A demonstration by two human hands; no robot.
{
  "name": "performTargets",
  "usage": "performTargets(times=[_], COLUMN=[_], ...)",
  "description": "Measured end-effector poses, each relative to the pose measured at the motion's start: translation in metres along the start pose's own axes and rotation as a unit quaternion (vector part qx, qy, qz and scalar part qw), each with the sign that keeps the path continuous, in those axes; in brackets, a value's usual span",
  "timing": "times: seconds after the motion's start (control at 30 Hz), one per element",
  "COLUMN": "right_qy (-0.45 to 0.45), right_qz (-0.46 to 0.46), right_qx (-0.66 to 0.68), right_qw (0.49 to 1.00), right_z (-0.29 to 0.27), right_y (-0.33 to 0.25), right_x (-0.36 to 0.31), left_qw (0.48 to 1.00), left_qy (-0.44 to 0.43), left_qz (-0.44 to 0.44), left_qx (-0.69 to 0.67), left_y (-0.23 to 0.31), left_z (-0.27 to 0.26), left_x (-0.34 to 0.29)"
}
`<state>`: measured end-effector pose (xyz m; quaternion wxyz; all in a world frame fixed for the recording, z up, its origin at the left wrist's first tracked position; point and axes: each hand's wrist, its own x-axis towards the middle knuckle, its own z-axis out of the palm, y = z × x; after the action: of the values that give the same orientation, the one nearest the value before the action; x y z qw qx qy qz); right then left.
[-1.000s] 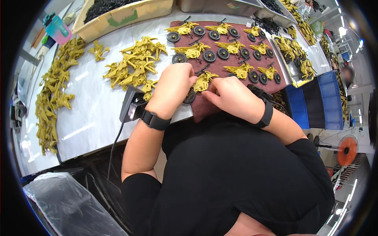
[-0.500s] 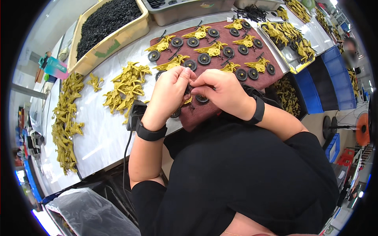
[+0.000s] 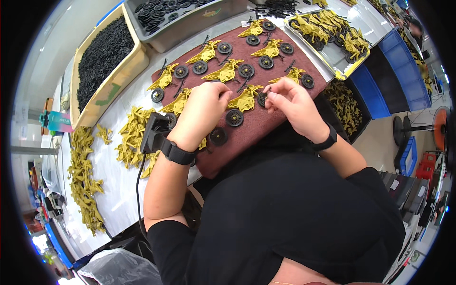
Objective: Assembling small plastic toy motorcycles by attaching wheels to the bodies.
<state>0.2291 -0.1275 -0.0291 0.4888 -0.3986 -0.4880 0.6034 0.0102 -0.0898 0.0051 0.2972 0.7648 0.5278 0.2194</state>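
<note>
With twelve o'clock at the top of the view, the yellow motorbike body [image 3: 244, 99] lies on the maroon cloth [image 3: 266, 121] between the two hands, at three o'clock from the left hand [image 3: 200, 111] and nine o'clock from the right hand [image 3: 297, 103]. The left hand is curled, back upward, its fingertips near the body's tail end; whether it grips anything I cannot tell. The right hand pinches a small black part [image 3: 268, 90] between thumb and fingers, just beside the front wheel [image 3: 261, 99] at its nine o'clock; whether the fingers touch that wheel is unclear. The rear wheel [image 3: 234, 118] sits at six to seven o'clock from the body, and a loose wheel [image 3: 218, 136] lies at five o'clock from the left hand.

A second yellow body [image 3: 180, 100] lies at ten o'clock from the left hand, partly covered by it. A third yellow body [image 3: 295, 74] is just beyond the right hand at twelve o'clock. The yellow pile [image 3: 133, 135] is at eight o'clock from the left hand, the tan bin [image 3: 107, 97] at ten.
</note>
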Motion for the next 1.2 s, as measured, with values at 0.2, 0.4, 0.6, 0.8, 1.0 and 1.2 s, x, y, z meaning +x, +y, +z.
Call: performTargets(times=[0.2, 0.4, 0.6, 0.8, 1.0, 1.2], right_qy=[0.0, -0.067, -0.046, -0.036, -0.039, -0.028], right_qz=[0.046, -0.001, -0.026, -0.119, -0.108, -0.194], right_qx=[0.002, -0.106, -0.188, -0.337, -0.378, -0.505], right_qw=[0.999, 0.992, 0.981, 0.933, 0.919, 0.84], right_z=[-0.026, -0.025, -0.013, -0.012, -0.003, 0.009], right_y=[-0.008, 0.001, -0.006, -0.003, 0.0, 0.002], right_x=[-0.009, -0.011, -0.011, -0.01, -0.009, -0.005], left_qw=[0.996, 0.988, 0.988, 0.988, 0.986, 0.987], left_qy=[-0.05, -0.068, -0.054, -0.041, -0.032, -0.028], left_qz=[0.03, 0.01, 0.022, 0.05, 0.079, 0.095], left_qx=[0.073, 0.135, 0.145, 0.141, 0.142, 0.13], left_y=[0.003, 0.002, -0.003, -0.006, -0.009, -0.012], left_z=[0.018, 0.024, 0.025, 0.029, 0.034, 0.034], left_x=[0.011, 0.015, 0.016, 0.017, 0.019, 0.018])
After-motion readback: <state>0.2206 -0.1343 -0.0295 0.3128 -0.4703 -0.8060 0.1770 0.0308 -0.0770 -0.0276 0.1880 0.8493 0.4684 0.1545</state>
